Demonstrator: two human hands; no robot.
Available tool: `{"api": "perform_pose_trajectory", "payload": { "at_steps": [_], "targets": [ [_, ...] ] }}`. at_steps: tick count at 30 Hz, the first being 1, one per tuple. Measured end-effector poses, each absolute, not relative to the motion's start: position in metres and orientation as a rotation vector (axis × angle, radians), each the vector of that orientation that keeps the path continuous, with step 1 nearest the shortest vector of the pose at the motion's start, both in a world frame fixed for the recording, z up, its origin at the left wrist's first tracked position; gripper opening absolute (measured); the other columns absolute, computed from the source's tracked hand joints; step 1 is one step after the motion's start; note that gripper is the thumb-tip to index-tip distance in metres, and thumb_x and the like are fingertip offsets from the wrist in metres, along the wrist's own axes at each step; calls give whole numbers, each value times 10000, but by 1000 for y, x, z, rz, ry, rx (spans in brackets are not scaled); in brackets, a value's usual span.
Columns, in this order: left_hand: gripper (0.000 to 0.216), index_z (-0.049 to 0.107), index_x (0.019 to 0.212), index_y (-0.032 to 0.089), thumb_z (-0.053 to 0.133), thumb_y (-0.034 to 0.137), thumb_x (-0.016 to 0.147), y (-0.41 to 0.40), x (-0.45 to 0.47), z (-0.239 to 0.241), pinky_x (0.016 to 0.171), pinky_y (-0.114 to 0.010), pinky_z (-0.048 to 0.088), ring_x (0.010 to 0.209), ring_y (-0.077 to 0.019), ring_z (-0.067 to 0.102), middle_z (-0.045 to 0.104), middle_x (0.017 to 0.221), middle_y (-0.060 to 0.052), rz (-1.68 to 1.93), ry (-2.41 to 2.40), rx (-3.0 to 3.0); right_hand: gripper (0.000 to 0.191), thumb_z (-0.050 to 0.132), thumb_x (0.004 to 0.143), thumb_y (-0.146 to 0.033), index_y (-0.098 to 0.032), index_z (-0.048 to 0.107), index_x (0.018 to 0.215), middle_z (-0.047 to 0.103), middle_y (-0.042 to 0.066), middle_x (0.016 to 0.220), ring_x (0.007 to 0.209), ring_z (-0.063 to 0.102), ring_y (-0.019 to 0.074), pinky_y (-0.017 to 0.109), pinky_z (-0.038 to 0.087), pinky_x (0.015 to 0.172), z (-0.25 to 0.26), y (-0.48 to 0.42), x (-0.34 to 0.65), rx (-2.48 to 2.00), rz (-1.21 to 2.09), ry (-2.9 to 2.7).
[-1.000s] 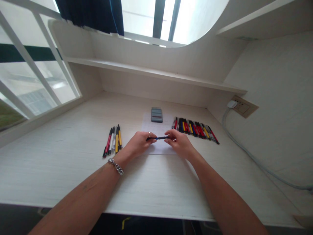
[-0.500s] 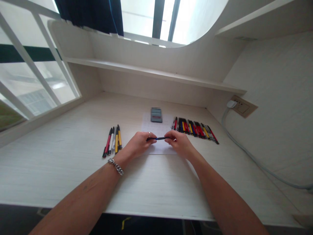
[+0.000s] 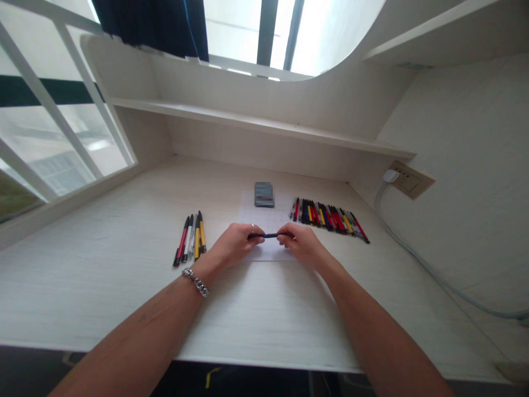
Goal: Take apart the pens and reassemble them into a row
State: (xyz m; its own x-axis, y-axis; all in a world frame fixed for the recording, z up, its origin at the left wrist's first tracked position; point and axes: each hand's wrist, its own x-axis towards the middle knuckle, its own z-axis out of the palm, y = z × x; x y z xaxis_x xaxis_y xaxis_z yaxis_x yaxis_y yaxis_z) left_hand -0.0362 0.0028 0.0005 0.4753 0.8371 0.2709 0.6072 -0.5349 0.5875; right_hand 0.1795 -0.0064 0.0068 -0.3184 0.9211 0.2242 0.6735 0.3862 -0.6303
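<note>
A thin black and blue pen (image 3: 268, 236) lies level between my two hands, just above a white sheet of paper (image 3: 264, 220). My left hand (image 3: 233, 245) pinches its left end, with a ring on one finger and a chain bracelet on the wrist. My right hand (image 3: 301, 245) pinches the other end. Both hands hover over the middle of the pale wooden desk (image 3: 124, 259).
Several pens (image 3: 191, 238) lie side by side left of my hands. A long row of several red, yellow, blue and black pens (image 3: 328, 219) lies to the right. A small dark box (image 3: 264, 194) rests on the paper's far end. A grey cable (image 3: 417, 259) runs from a wall socket (image 3: 409, 179).
My right hand has slid slightly left along the pen, so less of the pen shows between my hands. My left hand has stayed put.
</note>
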Motion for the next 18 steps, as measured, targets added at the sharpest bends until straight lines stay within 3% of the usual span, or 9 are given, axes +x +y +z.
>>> {"api": "perform_pose_trajectory", "payload": {
  "at_steps": [6, 12, 16, 18],
  "targets": [
    [214, 728, 964, 230, 580, 284, 819, 2, -37, 2, 737, -261, 450, 785, -170, 647, 736, 890, -29, 784, 1214, 2329, 195, 497, 873, -305, -189, 636, 802, 644, -3, 664, 587, 530, 108, 219, 328, 554, 10, -9, 177, -1426, 555, -2179],
    [161, 738, 895, 237, 652, 248, 760, 0, -36, 5, 712, -271, 450, 744, -170, 632, 722, 810, -21, 869, 1299, 2310, 450, 347, 941, -391, -176, 584, 626, 596, -7, 545, 539, 526, 104, 223, 340, 565, 9, -11, 169, -1419, 579, -2189],
    [166, 732, 906, 227, 637, 244, 771, 0, -35, 4, 734, -269, 449, 779, -166, 638, 729, 849, -18, 881, 1243, 2271, 462, 348, 938, -422, -173, 610, 650, 617, 2, 568, 557, 548, 112, 226, 361, 576, 6, -8, 169, -1418, 628, -2117],
    [166, 729, 909, 222, 623, 251, 783, 1, -35, 4, 730, -261, 449, 783, -161, 642, 732, 858, -14, 877, 1212, 2240, 363, 423, 911, -421, -179, 648, 761, 651, 8, 649, 598, 566, 119, 227, 375, 587, 6, -7, 171, -1397, 631, -2074]
  ]
}}
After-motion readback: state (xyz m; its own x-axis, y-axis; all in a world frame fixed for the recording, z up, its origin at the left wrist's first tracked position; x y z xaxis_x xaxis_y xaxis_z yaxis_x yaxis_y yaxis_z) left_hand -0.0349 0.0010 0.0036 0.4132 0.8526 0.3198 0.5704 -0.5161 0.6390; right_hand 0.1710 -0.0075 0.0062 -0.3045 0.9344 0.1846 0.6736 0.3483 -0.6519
